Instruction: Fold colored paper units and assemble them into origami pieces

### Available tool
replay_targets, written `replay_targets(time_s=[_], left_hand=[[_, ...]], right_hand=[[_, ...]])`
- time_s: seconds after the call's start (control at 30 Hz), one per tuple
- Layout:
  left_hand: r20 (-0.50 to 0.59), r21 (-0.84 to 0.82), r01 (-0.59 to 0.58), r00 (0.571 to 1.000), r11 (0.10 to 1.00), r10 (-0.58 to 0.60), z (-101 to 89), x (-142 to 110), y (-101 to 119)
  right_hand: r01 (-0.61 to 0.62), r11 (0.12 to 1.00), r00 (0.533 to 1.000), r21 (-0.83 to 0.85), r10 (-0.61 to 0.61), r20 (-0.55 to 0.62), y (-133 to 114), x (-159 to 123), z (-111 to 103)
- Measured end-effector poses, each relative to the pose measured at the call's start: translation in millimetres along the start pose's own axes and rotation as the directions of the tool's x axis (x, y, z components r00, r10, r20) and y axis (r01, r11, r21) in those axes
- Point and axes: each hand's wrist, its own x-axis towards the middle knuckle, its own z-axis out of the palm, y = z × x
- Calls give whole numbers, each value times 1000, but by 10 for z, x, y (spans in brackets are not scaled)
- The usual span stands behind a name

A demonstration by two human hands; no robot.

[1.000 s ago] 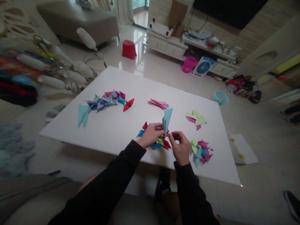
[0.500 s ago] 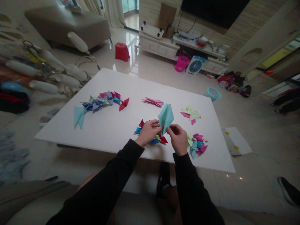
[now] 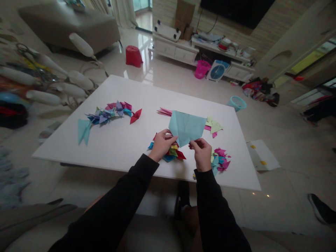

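A light blue sheet of origami paper [image 3: 187, 126], creased and partly spread, is held up above the white table [image 3: 126, 150]. My left hand [image 3: 164, 144] pinches its lower left edge. At the lower right edge, my right hand [image 3: 201, 150] pinches the paper between thumb and fingers. Below and behind my left hand lies a pile of folded paper pieces [image 3: 173, 154] in red, blue, yellow and green, partly hidden. Pink folded strips [image 3: 164, 112] show behind the sheet, which covers their right end.
Many-coloured paper cranes [image 3: 112, 112] form a row at the table's left, beside a light blue folded piece [image 3: 83, 130]. Green and pink pieces [image 3: 214, 126] and another folded-paper pile [image 3: 221, 160] lie at right. A lamp [image 3: 81, 45] stands beyond the left edge.
The light blue paper has gone from a narrow folded kite shape to a wider, opened sheet. My hands have moved slightly apart, still gripping it. The view has shifted a little.
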Motion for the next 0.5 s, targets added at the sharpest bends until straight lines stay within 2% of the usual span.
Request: replay_targets(time_s=[0.13, 0.23, 0.37, 0.5], left_hand=[[39, 37, -140, 990, 989, 139, -5, -42, 34], [81, 16, -226, 971, 974, 224, -3, -57, 77], [94, 27, -307, 948, 951, 303, -9, -42, 102], [113, 59, -369, 926, 927, 361, -11, -26, 64]], right_hand=[[30, 999, 1000, 37, -30, 5, -10, -10, -23], [105, 987, 994, 121, -109, 23, -55, -1, -25], [190, 967, 977, 169, -204, 69, -137, 24, -14], [210, 960, 972, 185, -226, 70, -183, 8, 12]])
